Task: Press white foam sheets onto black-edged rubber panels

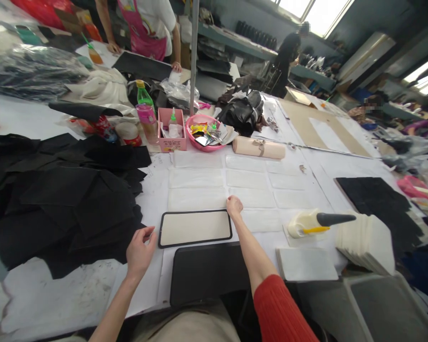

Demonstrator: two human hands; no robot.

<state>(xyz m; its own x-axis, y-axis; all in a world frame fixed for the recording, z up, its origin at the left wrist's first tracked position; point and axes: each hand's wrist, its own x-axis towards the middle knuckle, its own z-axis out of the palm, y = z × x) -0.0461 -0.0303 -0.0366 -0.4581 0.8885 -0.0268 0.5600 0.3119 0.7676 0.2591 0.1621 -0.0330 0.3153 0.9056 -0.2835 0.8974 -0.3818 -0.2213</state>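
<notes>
A cream rectangular panel with a black rim [195,228] lies flat on the white-covered table. Beside its left end is my left hand [141,248], fingers loosely apart and holding nothing I can see. My right hand [234,206] is closed at the panel's upper right corner, near the pale translucent sheets [197,198] laid out in rows; what its fingers hold, if anything, is hidden. Just below the panel lies a black rounded board [209,271]. A tub of glue [299,225] with a yellow-handled brush stands to the right.
Black cut pieces [64,199] are heaped at the left. A pink basket [206,142], a pink box [171,142] and a rolled beige bundle [259,148] stand behind. Stacked pale panels [367,242] lie at the right. A person in a pink apron [146,31] stands across the table.
</notes>
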